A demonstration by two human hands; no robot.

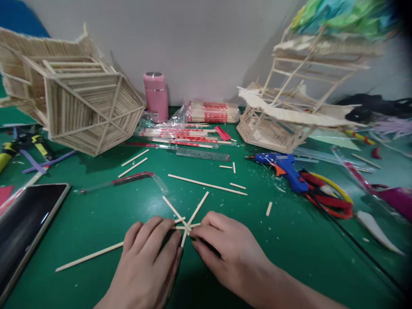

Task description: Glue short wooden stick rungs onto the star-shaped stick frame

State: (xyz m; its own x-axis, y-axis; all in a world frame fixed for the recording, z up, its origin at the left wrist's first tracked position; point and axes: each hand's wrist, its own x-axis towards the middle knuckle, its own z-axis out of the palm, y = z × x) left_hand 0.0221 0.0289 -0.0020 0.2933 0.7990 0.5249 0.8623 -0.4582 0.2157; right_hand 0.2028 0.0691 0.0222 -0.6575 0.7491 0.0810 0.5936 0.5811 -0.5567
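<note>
A small star of crossed wooden sticks [188, 218] lies on the green cutting mat [96, 210] near the front edge. My left hand [148, 262] rests flat on the mat with its fingertips pressing the left arm of the star. From the right, my right hand [225, 251] pinches the sticks at their crossing point with thumb and forefinger. A long loose stick [88, 256] runs out leftward from under my left hand. Another long stick [207, 185] lies just beyond the star.
A hexagonal stick model [86, 109] stands at back left, a tall stick tower [289, 107] at back right. Between them are a pink flask [156, 96] and packs of chopsticks [210, 112]. A blue glue gun [283, 167], red-handled pliers [328, 201] and a dark tablet [24, 223] lie nearby.
</note>
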